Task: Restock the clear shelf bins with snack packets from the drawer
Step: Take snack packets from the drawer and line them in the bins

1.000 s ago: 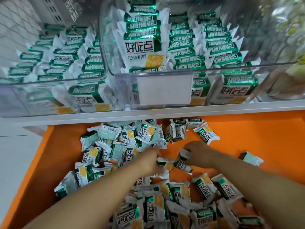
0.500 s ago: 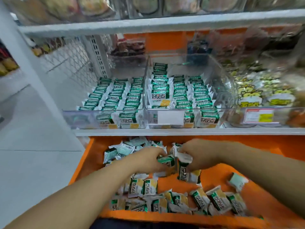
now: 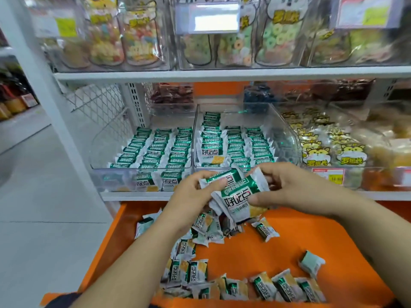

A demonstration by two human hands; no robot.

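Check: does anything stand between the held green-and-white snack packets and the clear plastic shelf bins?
Only the front wall of the clear plastic shelf bins, just behind the green-and-white snack packets held by the left hand and right hand. The bins are open-topped, so a lift over it should clear.

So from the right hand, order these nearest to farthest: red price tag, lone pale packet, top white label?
1. Red price tag, right of the right hand.
2. Lone pale packet, lower right in the drawer.
3. White label, top shelf.
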